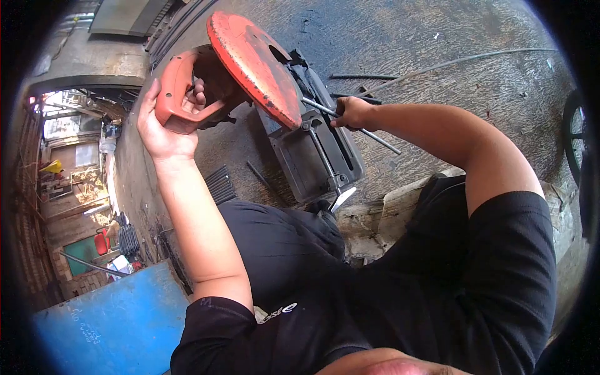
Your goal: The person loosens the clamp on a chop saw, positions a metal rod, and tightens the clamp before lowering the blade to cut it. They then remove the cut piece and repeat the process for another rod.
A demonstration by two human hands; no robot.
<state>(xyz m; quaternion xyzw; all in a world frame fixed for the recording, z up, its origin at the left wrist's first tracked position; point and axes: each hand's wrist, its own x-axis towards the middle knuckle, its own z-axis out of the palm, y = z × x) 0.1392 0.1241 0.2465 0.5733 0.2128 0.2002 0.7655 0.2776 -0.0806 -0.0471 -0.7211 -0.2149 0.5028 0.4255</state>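
Observation:
An orange cut-off saw [253, 69] stands on the floor in front of me, its round blade guard tilted over a grey metal base [284, 165]. My left hand [169, 128] is wrapped around the saw's orange loop handle [175, 90]. With fingers closed, my right hand [355, 114] grips a thin metal rod [382, 143] beside the guard. One end of the rod reaches the clamp area of the base, and the guard hides what lies beyond. A clamp screw [322, 149] runs along the base towards me. I cannot see the blade's cutting edge.
Several cut rods [220, 185] lie left of the base. Dark rods [362, 77] rest on the floor beyond my right hand, near a long thin strip [462, 61]. A blue panel [125, 319] stands at lower left, and a dark wheel [574, 134] at the right edge.

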